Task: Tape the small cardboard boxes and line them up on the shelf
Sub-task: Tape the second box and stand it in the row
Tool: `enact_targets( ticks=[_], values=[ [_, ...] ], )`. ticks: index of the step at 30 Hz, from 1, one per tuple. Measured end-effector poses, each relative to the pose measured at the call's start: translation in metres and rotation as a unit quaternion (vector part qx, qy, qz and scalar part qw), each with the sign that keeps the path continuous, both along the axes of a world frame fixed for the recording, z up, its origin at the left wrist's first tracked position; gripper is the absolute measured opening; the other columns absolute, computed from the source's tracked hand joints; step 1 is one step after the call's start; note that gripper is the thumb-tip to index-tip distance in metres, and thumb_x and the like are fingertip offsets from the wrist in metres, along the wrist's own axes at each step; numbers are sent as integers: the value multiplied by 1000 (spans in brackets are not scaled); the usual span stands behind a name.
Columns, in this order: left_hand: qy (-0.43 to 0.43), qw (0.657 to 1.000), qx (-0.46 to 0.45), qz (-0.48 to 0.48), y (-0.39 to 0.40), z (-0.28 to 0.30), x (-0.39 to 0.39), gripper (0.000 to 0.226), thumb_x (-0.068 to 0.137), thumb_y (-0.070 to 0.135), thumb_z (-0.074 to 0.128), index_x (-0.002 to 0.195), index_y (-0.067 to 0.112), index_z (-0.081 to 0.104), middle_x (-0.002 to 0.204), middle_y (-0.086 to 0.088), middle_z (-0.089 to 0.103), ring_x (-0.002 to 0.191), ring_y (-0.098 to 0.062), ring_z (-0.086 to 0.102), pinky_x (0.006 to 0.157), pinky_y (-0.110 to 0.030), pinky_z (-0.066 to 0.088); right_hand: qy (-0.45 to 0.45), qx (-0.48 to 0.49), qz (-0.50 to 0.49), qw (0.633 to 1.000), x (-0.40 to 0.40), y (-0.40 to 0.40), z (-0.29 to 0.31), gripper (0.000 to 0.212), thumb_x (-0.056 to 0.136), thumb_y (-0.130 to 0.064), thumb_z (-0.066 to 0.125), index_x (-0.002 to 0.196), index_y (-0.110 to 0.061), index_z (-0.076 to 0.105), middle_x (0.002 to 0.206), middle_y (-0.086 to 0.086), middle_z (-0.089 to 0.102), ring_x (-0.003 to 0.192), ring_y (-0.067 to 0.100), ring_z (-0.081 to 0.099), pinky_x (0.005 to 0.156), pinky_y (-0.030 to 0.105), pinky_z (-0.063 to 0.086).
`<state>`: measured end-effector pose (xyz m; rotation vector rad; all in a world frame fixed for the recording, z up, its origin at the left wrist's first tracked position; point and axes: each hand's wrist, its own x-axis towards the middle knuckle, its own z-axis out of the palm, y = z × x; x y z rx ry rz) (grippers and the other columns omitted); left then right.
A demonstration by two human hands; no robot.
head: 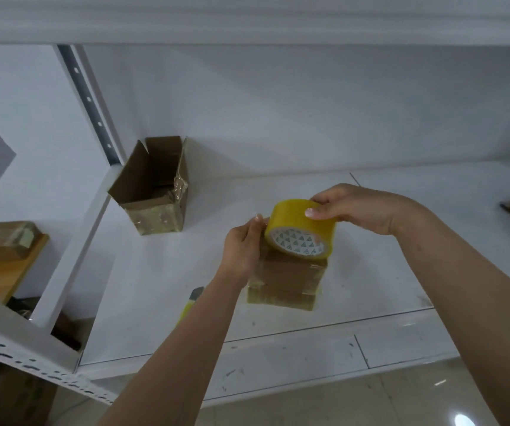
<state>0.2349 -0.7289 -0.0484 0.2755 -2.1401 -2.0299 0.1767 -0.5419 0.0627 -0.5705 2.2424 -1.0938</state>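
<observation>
Together, right hand grips the tape roll atop the small box; left hand clasps its side.

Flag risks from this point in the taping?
1. The right hand holds the tape roll tilted on the small box; the strip could go on crooked.
2. The left hand steadies only one side, so pulling may slide the box across the shelf.

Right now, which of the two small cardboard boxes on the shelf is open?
The box at the back left, near the shelf upright: its flaps stand up and the inside shows. The other box is closed, under the tape roll between both hands.
</observation>
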Motion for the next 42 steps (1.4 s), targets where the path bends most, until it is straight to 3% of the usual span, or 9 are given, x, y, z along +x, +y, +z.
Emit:
enact_targets(
  ticks=[4,7,12,15,19,25,30,36,42],
  values=[
    [-13,995,98,3,-6,-5,-3,43,106,33,36,115,10,71,114,-3,71,113,-14,63,105,-38,46,44,-46,-42,997,1,-5,-14,52,68,-51,66,95,-7,71,88,2,69,90,16,63,92,31,45],
    [-15,990,141,16,-7,-9,-1,44,106,33,35,122,7,67,130,-1,64,124,-13,56,108,-38,43,79,-65,-64,993,0,-18,-11,55,65,-54,68,91,-5,73,78,1,68,75,9,62,74,22,46],
    [-9,989,150,15,-10,-16,-2,41,106,29,37,121,3,65,125,1,64,122,-15,57,108,-37,44,107,-52,-117,986,-6,-21,-11,48,57,-59,72,81,-18,79,76,-1,75,65,5,67,59,15,50],
    [-12,985,171,21,-13,-20,-2,43,106,29,36,122,1,64,118,4,68,118,-14,61,102,-32,49,133,-6,-113,985,-10,-25,-13,36,66,-59,75,74,-24,78,68,-11,73,63,0,67,56,16,48],
    [0,978,207,34,-12,-26,0,38,106,28,36,109,8,69,126,-3,64,117,-16,62,100,-32,51,137,10,-114,984,-12,-27,-16,39,70,-59,74,72,-20,79,68,-6,74,63,6,69,63,23,51],
    [-47,982,167,72,-3,-41,2,41,106,34,37,117,10,69,117,-9,70,114,-23,64,103,-41,48,133,-12,-118,984,-7,-32,-19,40,71,-58,75,64,-18,75,60,-5,71,52,5,66,44,12,44],
    [-115,981,151,41,-3,-49,3,48,102,42,43,98,6,74,93,-12,75,91,-24,72,71,-26,57,127,-42,-134,982,-3,-33,-26,41,72,-54,77,55,-18,69,55,-3,67,50,8,65,43,14,44],
    [-152,967,197,58,2,-50,2,45,96,49,54,79,12,75,82,-11,76,77,-23,74,68,-31,57,114,-67,-146,980,0,-31,-27,38,73,-49,78,57,-17,68,53,-4,65,48,8,62,43,14,43],
    [-180,951,246,48,3,-52,3,39,101,40,47,120,11,65,105,-12,74,98,-28,71,89,-45,56,120,-61,-127,983,-3,-30,-29,47,75,-51,77,64,-6,67,56,-1,62,50,10,60,45,17,43]
  ],
)
